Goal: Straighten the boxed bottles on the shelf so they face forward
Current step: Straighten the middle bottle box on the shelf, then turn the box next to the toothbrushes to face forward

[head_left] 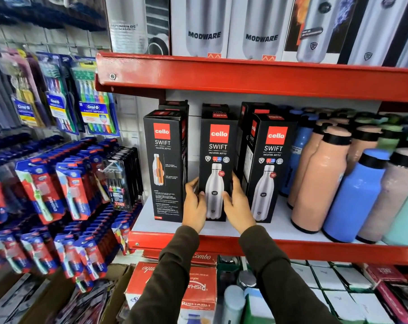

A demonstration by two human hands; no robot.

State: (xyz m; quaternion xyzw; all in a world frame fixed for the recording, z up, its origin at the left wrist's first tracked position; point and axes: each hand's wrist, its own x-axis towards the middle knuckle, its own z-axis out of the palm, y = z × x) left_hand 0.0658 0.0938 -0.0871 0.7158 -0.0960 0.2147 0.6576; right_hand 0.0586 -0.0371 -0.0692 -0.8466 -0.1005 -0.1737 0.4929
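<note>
- Dark sleeves point(175, 272), nearest the camera: both reach up to the grip.
- Left hand point(195, 204) and right hand point(238, 204): clasped on the lower sides of the middle box point(218, 146), thumbs on its front.
- Middle box: stands on the white shelf point(275, 228), bottle panel facing forward.
- Left of the grip: left box point(163, 160), showing a text panel, angled.
- Right of the grip: right box point(272, 164), turned slightly, side visible.
- Step, by judgement: squaring the middle box; next, release and turn a neighbouring box.
- Further right: loose bottles point(352, 197).

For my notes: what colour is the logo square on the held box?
Red, white lettering; the only view, head: logo square.
</note>
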